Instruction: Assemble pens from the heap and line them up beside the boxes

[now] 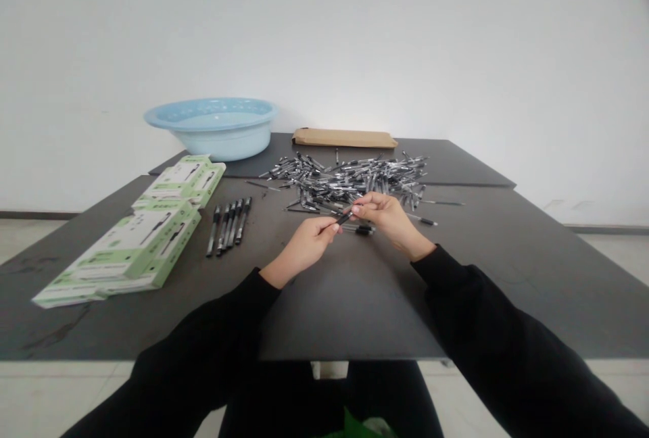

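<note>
- Pen [345, 217] held between both hands, just short of the heap, its long axis slanting from the left hand up and away toward the right.
- Left hand [315, 236] pinches the nearer end; right hand [384, 220] has thumb and fingers closed at the farther end, so neither is clearly nearer.
- Heap of pens [349, 181] lies just beyond the hands.
- Row of pens [234, 223] lies left of the left hand, on the table [345, 309].
- Green-and-white boxes [122, 249] sit farther left; blue basin [223, 146] and brown cardboard [345, 138] stand behind.
</note>
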Demonstrator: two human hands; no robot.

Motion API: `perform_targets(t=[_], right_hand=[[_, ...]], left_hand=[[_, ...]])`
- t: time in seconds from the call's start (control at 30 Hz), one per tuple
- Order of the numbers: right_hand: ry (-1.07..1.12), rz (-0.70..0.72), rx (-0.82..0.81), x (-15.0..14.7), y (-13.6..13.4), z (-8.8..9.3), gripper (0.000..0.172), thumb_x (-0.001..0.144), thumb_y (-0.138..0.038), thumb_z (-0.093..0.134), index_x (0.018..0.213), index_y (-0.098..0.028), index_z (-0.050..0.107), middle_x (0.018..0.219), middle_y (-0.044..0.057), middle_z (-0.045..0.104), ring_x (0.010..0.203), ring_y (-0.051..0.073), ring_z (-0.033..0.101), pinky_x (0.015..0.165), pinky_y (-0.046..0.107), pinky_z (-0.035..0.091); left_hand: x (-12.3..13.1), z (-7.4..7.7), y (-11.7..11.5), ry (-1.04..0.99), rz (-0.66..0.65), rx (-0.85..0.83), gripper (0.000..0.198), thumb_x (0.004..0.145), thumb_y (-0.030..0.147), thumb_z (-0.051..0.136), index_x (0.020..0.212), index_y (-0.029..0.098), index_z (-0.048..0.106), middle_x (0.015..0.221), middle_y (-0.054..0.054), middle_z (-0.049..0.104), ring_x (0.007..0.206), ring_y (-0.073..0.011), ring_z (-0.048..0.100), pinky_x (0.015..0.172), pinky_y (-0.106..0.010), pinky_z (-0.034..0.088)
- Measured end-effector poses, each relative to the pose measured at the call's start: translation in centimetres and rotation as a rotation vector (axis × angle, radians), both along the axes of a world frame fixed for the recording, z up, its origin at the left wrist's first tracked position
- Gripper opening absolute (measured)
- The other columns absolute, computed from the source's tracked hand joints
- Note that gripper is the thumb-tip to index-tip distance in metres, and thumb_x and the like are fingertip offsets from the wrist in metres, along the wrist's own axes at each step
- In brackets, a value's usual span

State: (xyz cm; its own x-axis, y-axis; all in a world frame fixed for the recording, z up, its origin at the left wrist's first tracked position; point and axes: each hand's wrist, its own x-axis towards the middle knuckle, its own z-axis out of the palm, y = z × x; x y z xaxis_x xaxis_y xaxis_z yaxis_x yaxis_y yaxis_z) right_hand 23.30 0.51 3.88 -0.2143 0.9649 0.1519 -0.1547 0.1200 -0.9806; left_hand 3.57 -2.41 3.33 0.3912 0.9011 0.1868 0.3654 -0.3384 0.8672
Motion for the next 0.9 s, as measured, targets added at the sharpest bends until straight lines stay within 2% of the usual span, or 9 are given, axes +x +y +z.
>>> perform_targets(t=[0.23, 0.4, 0.47, 0.57, 0.63, 0.73, 0.83, 0.9], right_hand=[[-0.055, -0.022, 0.026, -0.4, -0.1, 0.5, 0.043, 0.06, -0.049, 0.086, 0.081, -0.019, 0.063, 0.072, 0.002, 0.073, 0.068, 0.016, 0.068, 0.071, 0.031, 0.054], [-0.064, -0.152, 0.003, -1.3, -0.2, 0.1, 0.055, 0.064, -0.053, 0.081, 0.102, -0.018, 0.062, 0.074, 0.001, 0.07, 0.066, 0.014, 0.063, 0.064, 0.027, 0.048], [-0.129, -0.134, 0.009, -2.0, -0.4, -0.2, 0.051, 0.07, -0.053, 0.076, 0.103, -0.017, 0.062, 0.071, -0.001, 0.066, 0.061, 0.012, 0.057, 0.059, 0.025, 0.044], [-0.268, -0.041, 0.089, -3.2, -0.9, -0.7, 0.039, 0.078, -0.05, 0.067, 0.096, -0.015, 0.065, 0.069, -0.002, 0.061, 0.059, 0.011, 0.051, 0.059, 0.026, 0.042], [-0.346, -0.028, 0.175, -3.8, -1.2, -1.0, 0.034, 0.082, -0.046, 0.064, 0.096, -0.015, 0.065, 0.072, -0.001, 0.061, 0.062, 0.012, 0.052, 0.062, 0.026, 0.042], [-0.45, 0.017, 0.221, -4.2, -1.6, -1.7, 0.026, 0.086, -0.04, 0.058, 0.091, -0.016, 0.065, 0.074, 0.0, 0.062, 0.063, 0.013, 0.053, 0.062, 0.026, 0.042], [-0.511, 0.094, 0.157, -3.8, -1.6, -2.4, 0.025, 0.089, -0.038, 0.053, 0.079, -0.017, 0.062, 0.069, 0.0, 0.062, 0.057, 0.012, 0.052, 0.057, 0.025, 0.041], [-0.536, 0.114, 0.134, -3.6, -1.6, -2.9, 0.024, 0.089, -0.036, 0.052, 0.077, -0.017, 0.06, 0.067, -0.001, 0.061, 0.055, 0.011, 0.051, 0.056, 0.024, 0.04]], left_hand=[[0.2, -0.4, 0.4, -0.058, 0.01, -0.062, 0.032, 0.087, 0.043, 0.046, 0.081, 0.015, 0.061, 0.056, 0.005, 0.04, 0.051, -0.01, 0.034, 0.052, -0.024, 0.028], [0.5, -0.5, 0.7, -0.128, 0.074, -0.087, 0.031, 0.089, 0.043, 0.044, 0.084, 0.016, 0.061, 0.052, 0.007, 0.042, 0.045, -0.0094, 0.037, 0.05, -0.023, 0.031], [0.3, -0.4, 0.8, -0.114, 0.11, -0.077, 0.029, 0.089, 0.041, 0.044, 0.081, 0.017, 0.06, 0.052, 0.007, 0.046, 0.044, -0.0095, 0.04, 0.05, -0.023, 0.033], [-0.6, 0.0, 1.0, -0.012, 0.183, -0.038, 0.03, 0.089, 0.037, 0.043, 0.072, 0.018, 0.057, 0.055, 0.004, 0.052, 0.045, -0.0105, 0.047, 0.053, -0.024, 0.037], [-1.7, 0.3, 1.3, 0.127, 0.27, 0.047, 0.032, 0.089, 0.035, 0.044, 0.067, 0.018, 0.059, 0.059, 0.001, 0.057, 0.054, -0.013, 0.055, 0.059, -0.025, 0.039], [-4.1, 0.9, 1.7, 0.401, 0.479, 0.21, 0.031, 0.088, 0.033, 0.048, 0.069, 0.017, 0.068, 0.074, -0.007, 0.067, 0.081, -0.02, 0.062, 0.072, -0.027, 0.042], [-7.1, 1.5, 1.8, 0.606, 0.686, 0.178, 0.032, 0.09, 0.034, 0.048, 0.08, 0.017, 0.074, 0.088, -0.012, 0.072, 0.092, -0.0254, 0.065, 0.077, -0.03, 0.043], [-9.0, 1.7, 1.6, 0.641, 0.798, 0.142, 0.032, 0.089, 0.032, 0.049, 0.093, 0.015, 0.076, 0.099, -0.014, 0.074, 0.098, -0.0283, 0.066, 0.08, -0.033, 0.044]])
